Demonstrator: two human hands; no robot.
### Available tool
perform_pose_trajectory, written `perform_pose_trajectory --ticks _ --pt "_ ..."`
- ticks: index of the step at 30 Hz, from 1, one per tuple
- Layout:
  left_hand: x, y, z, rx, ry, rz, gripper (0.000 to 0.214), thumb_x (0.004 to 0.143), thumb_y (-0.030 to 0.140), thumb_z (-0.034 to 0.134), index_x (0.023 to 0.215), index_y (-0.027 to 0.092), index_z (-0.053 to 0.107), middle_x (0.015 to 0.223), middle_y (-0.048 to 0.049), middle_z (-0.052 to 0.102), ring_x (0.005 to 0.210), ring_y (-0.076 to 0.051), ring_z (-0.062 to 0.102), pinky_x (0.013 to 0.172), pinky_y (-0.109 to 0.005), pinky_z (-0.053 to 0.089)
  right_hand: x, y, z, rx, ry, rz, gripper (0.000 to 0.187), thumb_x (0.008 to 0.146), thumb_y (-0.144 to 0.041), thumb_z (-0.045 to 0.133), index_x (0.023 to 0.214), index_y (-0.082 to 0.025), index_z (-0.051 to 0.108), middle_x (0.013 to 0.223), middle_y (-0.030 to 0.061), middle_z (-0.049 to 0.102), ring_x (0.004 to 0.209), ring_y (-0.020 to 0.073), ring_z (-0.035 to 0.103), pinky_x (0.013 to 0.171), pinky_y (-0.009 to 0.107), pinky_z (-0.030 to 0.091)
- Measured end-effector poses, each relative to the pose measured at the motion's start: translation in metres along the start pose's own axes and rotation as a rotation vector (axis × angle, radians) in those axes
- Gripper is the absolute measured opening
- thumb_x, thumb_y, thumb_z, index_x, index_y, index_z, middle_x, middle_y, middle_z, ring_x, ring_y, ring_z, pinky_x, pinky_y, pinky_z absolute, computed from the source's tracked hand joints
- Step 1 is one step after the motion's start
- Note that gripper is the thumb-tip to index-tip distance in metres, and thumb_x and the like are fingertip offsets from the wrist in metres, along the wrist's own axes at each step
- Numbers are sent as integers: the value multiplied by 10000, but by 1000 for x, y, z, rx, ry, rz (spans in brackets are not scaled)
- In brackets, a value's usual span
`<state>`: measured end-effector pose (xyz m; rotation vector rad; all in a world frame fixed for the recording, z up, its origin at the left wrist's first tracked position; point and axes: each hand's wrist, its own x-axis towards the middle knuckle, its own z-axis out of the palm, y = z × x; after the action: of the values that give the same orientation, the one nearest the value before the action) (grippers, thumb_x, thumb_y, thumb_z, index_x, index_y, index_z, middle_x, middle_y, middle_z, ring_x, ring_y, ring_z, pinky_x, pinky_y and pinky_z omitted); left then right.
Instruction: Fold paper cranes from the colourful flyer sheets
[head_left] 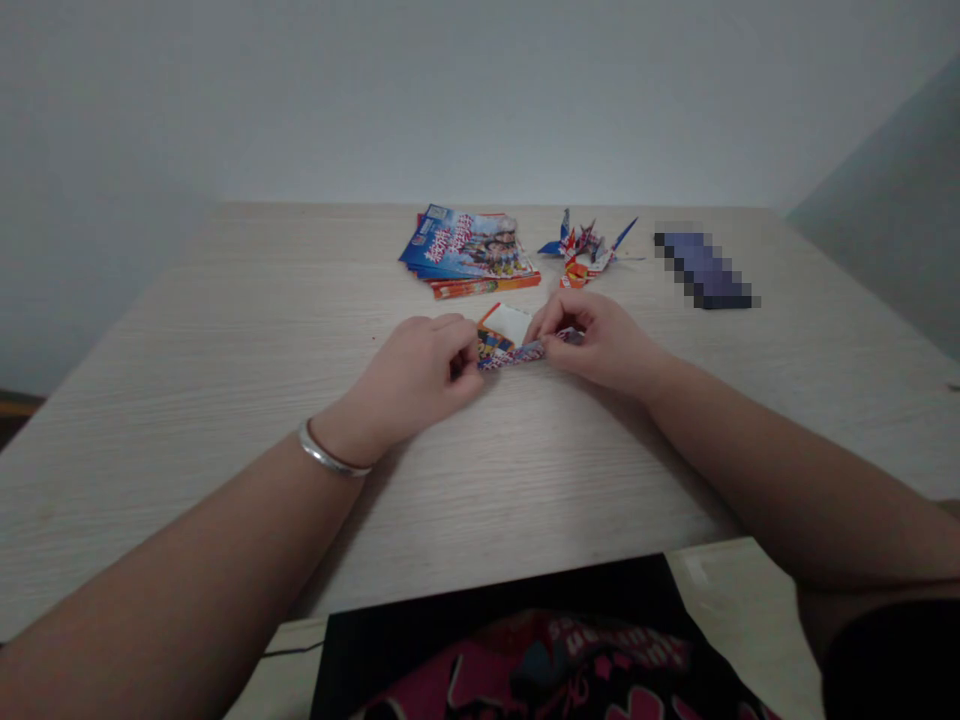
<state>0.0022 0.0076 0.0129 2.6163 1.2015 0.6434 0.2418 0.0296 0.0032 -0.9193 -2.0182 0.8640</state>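
Note:
A partly folded sheet of printed paper [517,352] lies between my hands at the middle of the table, its near edge turned into a narrow patterned strip. My left hand [431,370] pinches the left end, fingers closed on it. At the other end, the thumb and fingers of my right hand [589,340] are closed on the paper too. A white patch and a colourful printed patch show on the far side of the fold. Both hands cover the ends of the sheet.
Behind my hands lies a stack of printed leaflets [469,245], blue on top with orange beneath. Folded paper figures [589,248], apparently cranes, stand to its right. Farther right is a dark, pixelated flat object [701,268]. The pale wood table [187,330] meets a wall at the back.

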Motion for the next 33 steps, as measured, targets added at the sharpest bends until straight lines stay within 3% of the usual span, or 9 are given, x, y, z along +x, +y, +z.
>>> perform_pose_trajectory --ticks 5,16,26,33 --pt "0 1 -1 -9 -67 -10 129 807 199 545 681 206 519 635 -3 541 586 -151 476 589 -306 319 0 6 -13 3 -61 15 104 728 -217 644 707 -225 542 832 29 719 772 153 646 721 315 486" --pt "-1 -2 -6 -64 -151 -99 102 768 165 550 672 197 534 628 12 527 579 -134 443 595 -288 285 -2 17 -35 73 -42 39 119 702 -208 659 683 -225 542 793 21 701 700 138 608 644 301 454" --pt "0 -2 -12 36 -173 -170 81 723 164 540 654 204 526 614 11 537 575 -141 458 606 -285 288 -3 26 -39 135 -71 80 152 704 -209 690 694 -224 539 811 6 673 738 135 605 687 302 466" --pt "-5 -19 -10 178 -193 -100 65 732 196 525 683 210 565 657 -12 596 605 -169 508 636 -306 343 -4 42 -55 74 59 68 180 794 -227 665 713 -242 505 833 16 637 791 166 609 728 341 509"
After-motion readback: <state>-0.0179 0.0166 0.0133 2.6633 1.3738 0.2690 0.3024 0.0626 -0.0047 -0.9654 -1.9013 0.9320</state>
